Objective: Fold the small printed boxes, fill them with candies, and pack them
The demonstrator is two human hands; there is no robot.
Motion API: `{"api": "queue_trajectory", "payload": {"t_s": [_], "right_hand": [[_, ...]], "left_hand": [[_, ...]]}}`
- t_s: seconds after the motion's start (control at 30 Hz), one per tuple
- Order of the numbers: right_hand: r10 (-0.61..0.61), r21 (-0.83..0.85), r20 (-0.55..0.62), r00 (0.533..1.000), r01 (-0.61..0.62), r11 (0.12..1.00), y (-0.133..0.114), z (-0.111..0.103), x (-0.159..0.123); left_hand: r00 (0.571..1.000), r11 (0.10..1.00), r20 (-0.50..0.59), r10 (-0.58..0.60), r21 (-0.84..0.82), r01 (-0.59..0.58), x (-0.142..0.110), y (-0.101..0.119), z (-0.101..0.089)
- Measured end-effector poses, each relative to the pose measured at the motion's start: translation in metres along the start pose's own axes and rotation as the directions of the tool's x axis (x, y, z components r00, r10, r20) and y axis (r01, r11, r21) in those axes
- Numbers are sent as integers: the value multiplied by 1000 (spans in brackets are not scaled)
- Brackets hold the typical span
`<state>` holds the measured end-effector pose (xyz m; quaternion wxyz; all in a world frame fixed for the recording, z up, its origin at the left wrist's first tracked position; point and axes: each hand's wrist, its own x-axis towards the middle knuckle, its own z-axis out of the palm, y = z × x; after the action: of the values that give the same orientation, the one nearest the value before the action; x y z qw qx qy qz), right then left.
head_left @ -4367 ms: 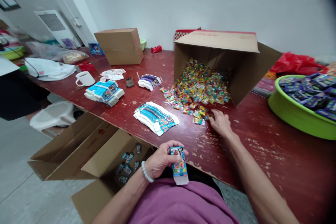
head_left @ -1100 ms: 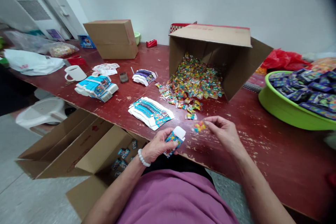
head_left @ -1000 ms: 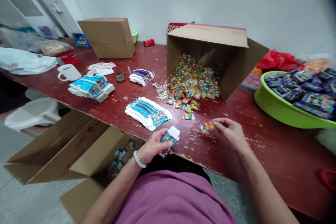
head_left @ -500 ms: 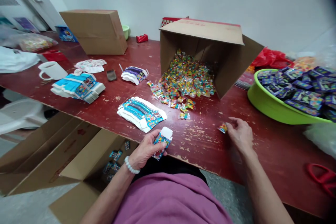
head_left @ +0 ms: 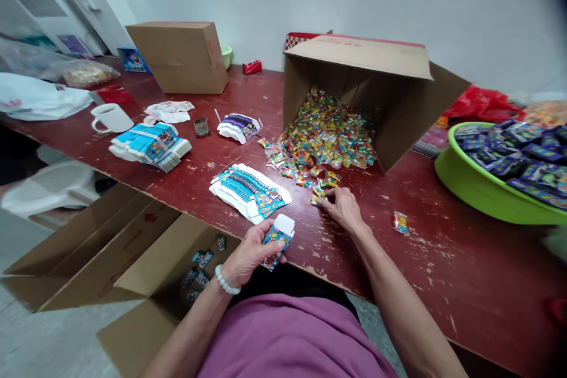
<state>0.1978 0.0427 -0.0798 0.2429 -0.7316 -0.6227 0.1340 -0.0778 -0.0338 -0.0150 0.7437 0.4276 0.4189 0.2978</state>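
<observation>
My left hand is closed around a small blue printed carton, its white top flap standing up, over the table's front edge. At the front of the candy heap, my right hand has its fingertips closed on a wrapped candy. Behind it, loose wrapped candies spill out of a cardboard box lying on its side. A single candy packet lies to the right of my right hand. Left of the heap is a fanned stack of flat blue cartons.
On the right stands a green basin of purple packets. To the left are banded blue cartons, a white mug, purple flat cartons and a closed cardboard box. Below the table edge, an open carton holds several small boxes.
My right hand has let go of the candy packet at the right and moved left to the front of the heap. My left hand still holds the small carton.
</observation>
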Motion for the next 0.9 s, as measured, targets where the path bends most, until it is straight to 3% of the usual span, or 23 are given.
{"api": "queue_trajectory", "payload": {"t_s": [0.2, 0.43, 0.9], "right_hand": [[38, -2, -34, 999, -38, 999, 2, -4, -10], [126, -113, -35, 991, -129, 985, -15, 4, -16], [-45, -57, 132, 990, 53, 997, -25, -8, -42]], "left_hand": [[1000, 1000, 27, 17, -11, -17, 5, -7, 1], [1000, 1000, -5, 27, -14, -27, 1, -3, -1], [998, 997, -13, 69, -37, -69, 1, -9, -3]]}}
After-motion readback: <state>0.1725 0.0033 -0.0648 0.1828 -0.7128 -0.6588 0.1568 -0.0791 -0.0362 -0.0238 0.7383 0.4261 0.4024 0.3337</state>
